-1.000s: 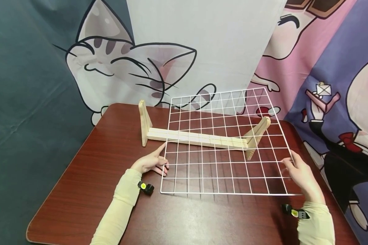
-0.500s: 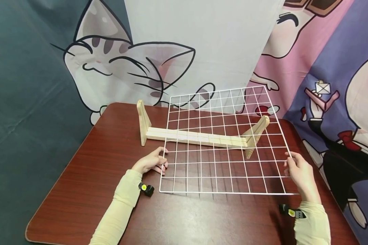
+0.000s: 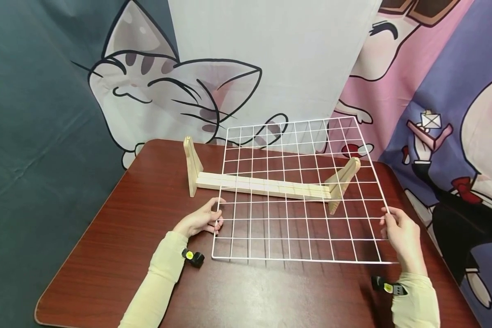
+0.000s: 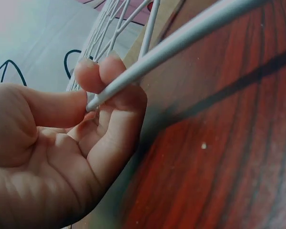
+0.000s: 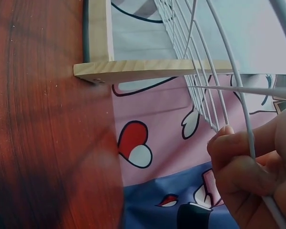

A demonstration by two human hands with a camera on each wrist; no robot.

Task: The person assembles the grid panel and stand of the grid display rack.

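A white wire grid panel (image 3: 287, 218) spans between both hands, tilted with its far edge higher, over a pale wooden stand (image 3: 262, 186). My left hand (image 3: 201, 221) grips the panel's left edge wire; in the left wrist view the thumb and curled fingers (image 4: 117, 109) close around that wire. At the opposite edge my right hand (image 3: 402, 232) pinches the right side wire, as the right wrist view shows with its bent fingers (image 5: 238, 167). The stand has a long crossbar and two upright end pieces, and the grid overlaps its bar and right end piece (image 3: 344, 182).
A dark red-brown wooden table (image 3: 119, 246) with rounded corners carries the stand. Behind it hangs a printed cloth backdrop (image 3: 303, 59) with a cartoon cat. Each wrist wears a small black camera, the left one (image 3: 193, 258) close to the table.
The left index finger, earlier stretched out along the edge, now bends at the wire. My right hand has firmed its hold on the right edge. The grid has barely shifted.
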